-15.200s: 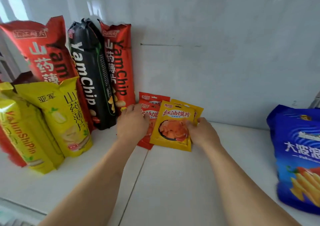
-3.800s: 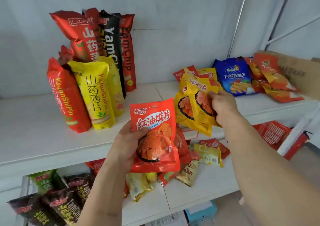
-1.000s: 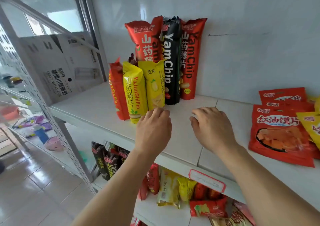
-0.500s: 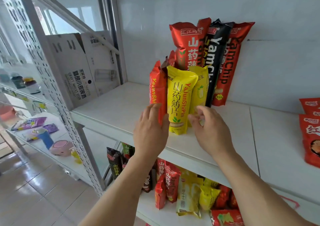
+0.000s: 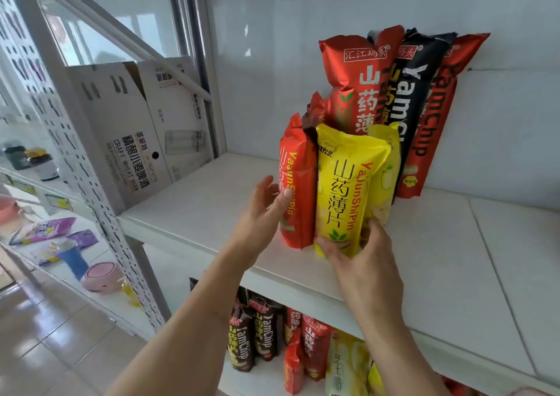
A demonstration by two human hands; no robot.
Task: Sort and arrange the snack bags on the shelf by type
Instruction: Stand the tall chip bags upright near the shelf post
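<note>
1. right hand (image 5: 360, 262) grips yellow bag (image 5: 342, 189) at its base, centre frame on the shelf (image 5: 454, 259), likely to pull it out.
2. left hand (image 5: 263, 210), fingers straight, steadies red bag (image 5: 298, 189) beside it.

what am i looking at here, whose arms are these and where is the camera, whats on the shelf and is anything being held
There is no machine here. The two bare arms belong to a person, and the single picture comes from a wide-angle camera worn on that person's head, looking forward and down at the hands.

The white shelf carries a cluster of standing yam chip bags. At the back, leaning on the wall, are a tall red bag, a tall black bag and another tall red bag. In front stand a shorter red bag and a yellow bag, with a second yellow bag just behind it.

The right hand has its grip around the bottom of the front yellow bag. The left hand is open, fingers against the side of the shorter red bag. A cardboard box stands at the shelf's left end, and more bags fill the shelf below.
</note>
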